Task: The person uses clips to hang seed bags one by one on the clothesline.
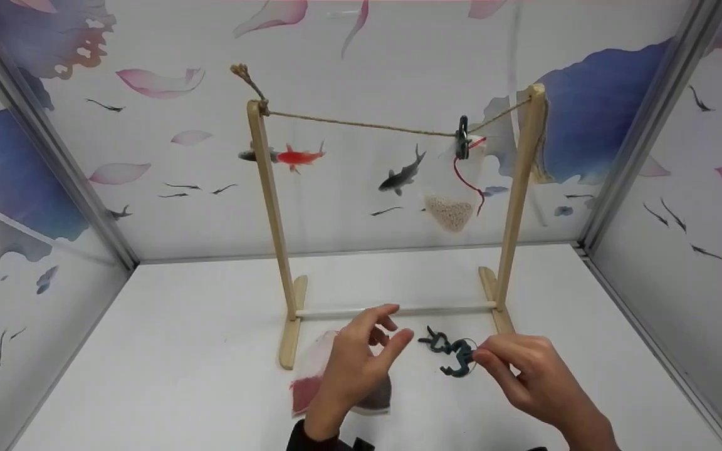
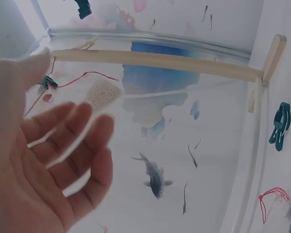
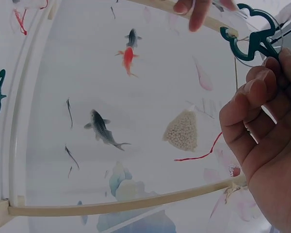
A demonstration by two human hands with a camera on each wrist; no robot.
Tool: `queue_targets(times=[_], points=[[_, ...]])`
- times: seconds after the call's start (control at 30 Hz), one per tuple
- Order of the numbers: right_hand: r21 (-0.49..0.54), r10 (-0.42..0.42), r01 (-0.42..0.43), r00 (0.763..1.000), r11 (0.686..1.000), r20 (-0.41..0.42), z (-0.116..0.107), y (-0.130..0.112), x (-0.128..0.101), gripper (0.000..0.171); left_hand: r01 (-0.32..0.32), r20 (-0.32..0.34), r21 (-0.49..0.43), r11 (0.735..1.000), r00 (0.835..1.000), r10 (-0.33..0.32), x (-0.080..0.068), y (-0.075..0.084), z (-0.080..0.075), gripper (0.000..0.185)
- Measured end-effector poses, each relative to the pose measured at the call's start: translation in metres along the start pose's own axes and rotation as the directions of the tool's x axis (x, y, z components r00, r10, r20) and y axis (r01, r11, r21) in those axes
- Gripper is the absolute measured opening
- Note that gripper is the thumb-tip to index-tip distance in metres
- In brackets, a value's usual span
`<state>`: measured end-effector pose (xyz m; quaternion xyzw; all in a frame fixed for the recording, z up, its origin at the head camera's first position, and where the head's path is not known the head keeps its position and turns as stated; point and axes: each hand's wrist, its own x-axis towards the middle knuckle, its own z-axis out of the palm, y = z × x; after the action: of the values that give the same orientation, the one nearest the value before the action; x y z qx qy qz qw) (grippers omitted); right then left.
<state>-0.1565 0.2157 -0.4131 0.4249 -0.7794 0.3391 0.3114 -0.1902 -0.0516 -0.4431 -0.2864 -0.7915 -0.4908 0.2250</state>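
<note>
Two hands, head view: right hand pinches a green clip above the table; left hand, loosely spread, holds nothing.
Left wrist: second clip lies beside the white rod.
Right wrist: fingertip pinch at one end; slipping could drop the clip.

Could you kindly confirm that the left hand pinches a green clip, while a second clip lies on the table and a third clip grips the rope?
Not quite: the head view shows the right hand pinching the green clip, while the left hand holds nothing. The second clip does lie on the table, and the third clip grips the rope.
</note>
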Motion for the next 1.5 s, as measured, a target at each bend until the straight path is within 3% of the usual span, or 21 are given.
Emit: queue_targets(times=[0.07,0.17,0.33,0.47,0.67,0.77,0.87,0.97,1.07,1.3,1.5], points=[[0.000,-0.009,0.009,1.000,1.000,0.001,0.001,0.001,0.000,0.030,0.111,-0.027,0.073,0.991,0.994,-0.110,-0.001,-0.004,-0.001,0.038],[0.004,-0.010,0.010,1.000,1.000,0.003,0.001,0.001,0.000,0.029,0.230,-0.066,0.185,0.955,0.973,-0.222,-0.003,-0.013,-0.003,0.036],[0.009,-0.010,0.010,1.000,1.000,0.011,0.001,0.001,0.000,0.031,0.339,-0.134,0.330,0.881,0.941,-0.311,-0.010,-0.028,-0.008,0.032],[0.014,-0.009,0.009,1.000,1.000,0.017,0.001,0.002,0.000,0.031,0.412,-0.141,0.406,0.816,0.910,-0.389,-0.015,-0.037,-0.009,0.031],[0.022,-0.005,0.004,1.000,1.000,0.023,0.001,0.002,-0.001,0.032,0.467,-0.135,0.528,0.709,0.871,-0.473,-0.022,-0.050,-0.005,0.030],[0.025,-0.002,0.002,1.000,1.000,0.030,0.002,0.002,-0.002,0.033,0.465,-0.155,0.616,0.636,0.863,-0.481,-0.025,-0.054,-0.001,0.032],[0.027,-0.006,0.005,0.999,1.000,0.041,0.002,0.002,-0.002,0.032,0.465,-0.156,0.687,0.559,0.845,-0.511,-0.026,-0.056,0.002,0.036],[0.032,-0.016,0.015,0.999,0.999,0.048,0.003,0.003,-0.003,0.032,0.470,-0.144,0.716,0.516,0.823,-0.550,-0.026,-0.058,0.006,0.039],[0.035,-0.020,0.018,0.998,0.999,0.051,0.003,0.003,-0.002,0.031,0.472,-0.135,0.725,0.501,0.811,-0.569,-0.026,-0.059,0.008,0.040],[0.040,0.000,-0.003,0.998,0.999,0.063,0.003,0.001,-0.002,0.033,0.482,-0.128,0.721,0.498,0.799,-0.588,-0.029,-0.065,0.011,0.040],[0.051,0.020,-0.023,0.997,0.998,0.075,0.003,0.001,-0.004,0.034,0.473,-0.130,0.729,0.495,0.806,-0.578,-0.032,-0.070,0.018,0.040]])
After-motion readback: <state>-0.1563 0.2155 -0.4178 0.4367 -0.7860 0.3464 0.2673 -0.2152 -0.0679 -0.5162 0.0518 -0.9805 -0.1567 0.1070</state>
